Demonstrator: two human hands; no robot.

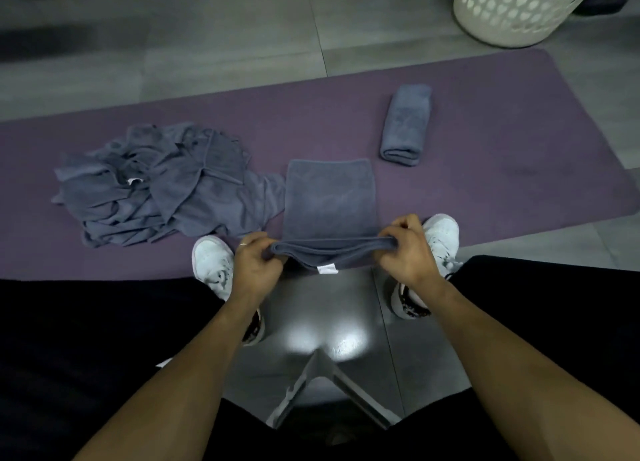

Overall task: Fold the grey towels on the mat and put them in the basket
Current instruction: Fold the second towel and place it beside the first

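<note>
A grey towel [330, 200] lies flat on the purple mat [485, 190], its near edge lifted and doubled over. My left hand [256, 263] pinches that edge at its left corner and my right hand [405, 249] pinches the right corner. A white label hangs from the lifted edge between my hands. A folded grey towel [405, 124] lies further back on the right of the mat. A heap of several loose grey towels [156, 183] sits on the left of the mat. The white perforated basket [519, 10] stands on the floor beyond the mat's far right corner.
My white shoes [213, 263] rest on the mat's near edge beside my hands, with my dark trouser legs on both sides. The grey tiled floor [242, 37] surrounds the mat. A dark object lies at the top left corner.
</note>
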